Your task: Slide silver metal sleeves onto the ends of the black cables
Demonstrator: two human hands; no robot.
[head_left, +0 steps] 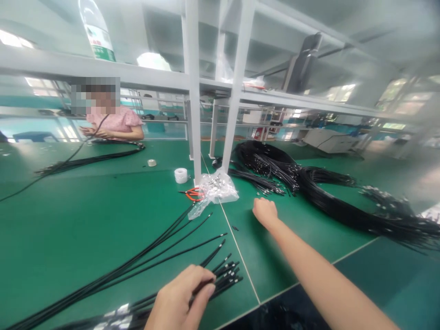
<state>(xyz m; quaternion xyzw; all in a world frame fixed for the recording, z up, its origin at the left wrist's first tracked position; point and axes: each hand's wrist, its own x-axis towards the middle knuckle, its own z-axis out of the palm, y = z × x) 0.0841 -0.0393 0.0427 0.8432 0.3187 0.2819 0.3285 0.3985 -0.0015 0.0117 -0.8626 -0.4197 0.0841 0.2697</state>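
My left hand [185, 293] is closed around a bundle of black cables [227, 275] at the bottom centre, whose tips stick out to the right with small white bands. Several loose black cables [137, 261] run beside it toward the lower left. My right hand [265, 211] is stretched forward over the green table [103, 215], its fingers curled; whether it holds anything small is hidden. Just beyond it lie the ends of another cable bundle [264, 181]. Two small black pieces [235, 228] rest between my hands.
A clear bag of small metal parts [218, 187], orange-handled pliers [194, 195] and a white tape roll [180, 175] lie by the white shelf posts [194, 114]. Thick cable coils [330, 201] cover the right. Across the table sits a person [115, 121] near more cables.
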